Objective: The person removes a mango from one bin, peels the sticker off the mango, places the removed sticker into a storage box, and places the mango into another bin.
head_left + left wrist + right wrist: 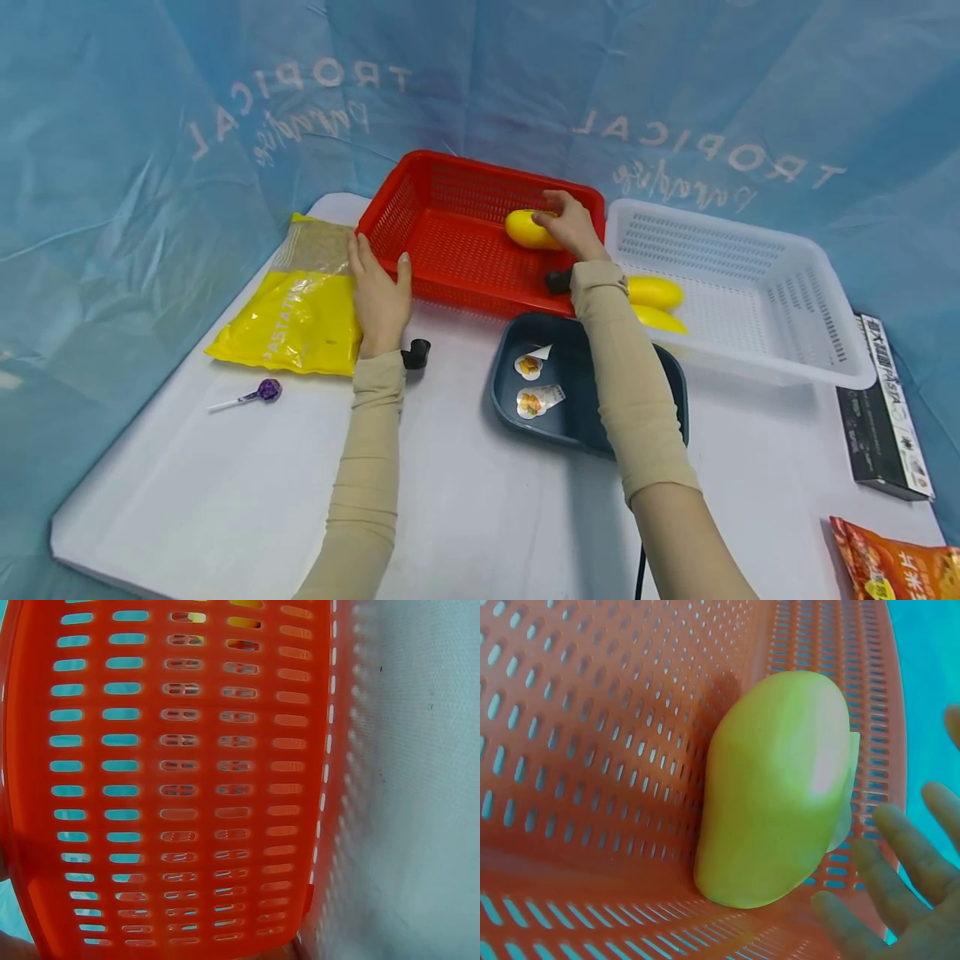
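Observation:
A yellow mango lies against the right end of the red perforated basket. My right hand hovers over that end. In the right wrist view its fingers are spread beside the mango, with a gap between them. At the basket's front left corner, my left hand lies with fairly straight fingers against the rim. The left wrist view is mostly filled by the basket's slotted side, and only bits of that hand show at its left edge.
A white basket with two yellow mangoes stands to the right. In front is a dark blue tray. A yellow pasta bag and a lollipop lie left; a black box and an orange packet lie right.

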Action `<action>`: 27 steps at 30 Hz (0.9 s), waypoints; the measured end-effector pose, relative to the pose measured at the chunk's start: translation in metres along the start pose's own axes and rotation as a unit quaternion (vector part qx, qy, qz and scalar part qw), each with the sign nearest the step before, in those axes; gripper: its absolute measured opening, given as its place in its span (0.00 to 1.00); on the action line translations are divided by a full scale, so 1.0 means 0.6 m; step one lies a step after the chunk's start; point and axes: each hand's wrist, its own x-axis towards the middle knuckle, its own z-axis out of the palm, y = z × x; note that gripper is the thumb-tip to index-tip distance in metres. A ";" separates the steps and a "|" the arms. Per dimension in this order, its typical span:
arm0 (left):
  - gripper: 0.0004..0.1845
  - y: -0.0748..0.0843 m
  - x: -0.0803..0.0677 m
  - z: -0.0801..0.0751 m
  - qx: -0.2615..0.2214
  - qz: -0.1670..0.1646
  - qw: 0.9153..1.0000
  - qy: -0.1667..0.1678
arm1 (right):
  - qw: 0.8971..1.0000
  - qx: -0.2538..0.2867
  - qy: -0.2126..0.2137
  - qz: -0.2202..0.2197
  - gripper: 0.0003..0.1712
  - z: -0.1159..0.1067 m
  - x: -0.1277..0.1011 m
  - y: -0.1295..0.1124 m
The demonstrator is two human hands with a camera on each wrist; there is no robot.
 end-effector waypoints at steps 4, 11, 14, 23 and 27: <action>0.41 -0.001 -0.003 0.002 -0.001 0.004 1.000 0.000 | 1.000 -0.015 -0.007 0.001 0.35 0.003 0.003 0.007; 0.41 -0.002 -0.002 0.004 -0.008 0.004 1.000 0.006 | 0.999 -0.051 -0.013 -0.007 0.34 0.006 0.008 0.009; 0.41 -0.002 -0.001 0.004 -0.008 0.007 1.000 0.008 | 0.998 -0.061 -0.018 -0.001 0.35 0.006 0.009 0.009; 0.40 0.000 0.000 0.003 -0.014 0.009 1.000 0.008 | 0.996 -0.087 -0.025 0.007 0.36 0.006 0.007 0.002; 0.40 -0.002 -0.002 0.003 -0.017 0.007 1.000 0.006 | 0.993 -0.118 -0.020 -0.006 0.34 0.010 0.008 0.004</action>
